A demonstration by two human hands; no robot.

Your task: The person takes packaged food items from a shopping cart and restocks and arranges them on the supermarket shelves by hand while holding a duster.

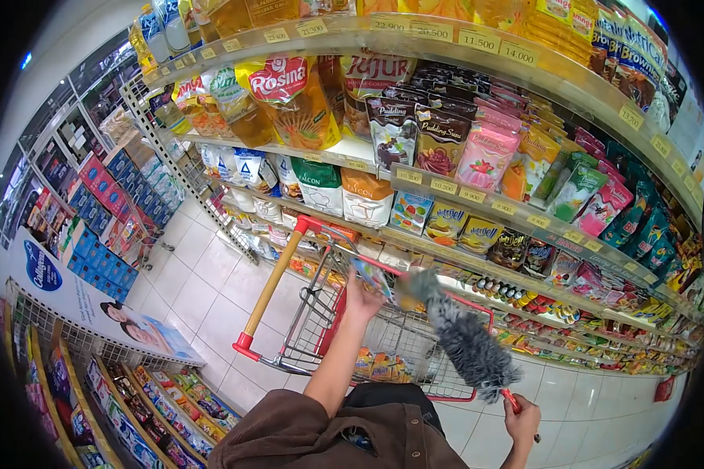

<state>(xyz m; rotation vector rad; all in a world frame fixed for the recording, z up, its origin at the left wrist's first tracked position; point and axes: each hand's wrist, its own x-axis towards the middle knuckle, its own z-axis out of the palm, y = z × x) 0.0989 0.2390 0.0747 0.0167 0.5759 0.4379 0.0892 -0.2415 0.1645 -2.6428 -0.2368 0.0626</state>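
Note:
My left hand (361,301) is closed on a small, colourful packet (374,277), held up over the shopping cart (414,353). My right hand (522,420) grips the red handle of a fluffy grey duster (473,344) at the lower right. The duster slants up and left from that hand, its tip blurred near the packet. Below the duster, the cart's wire basket holds several orange-yellow packets (383,366). The cart's wooden handle (276,288) with red end caps is left of my left arm.
Curved store shelves ahead carry pudding pouches (438,141), a Rosina oil pouch (293,102), Falcon bags (318,187) and Nutrijell boxes (446,224). Another rack of packets (145,410) stands lower left beside a white banner (102,305). White floor tiles (192,273) show at left.

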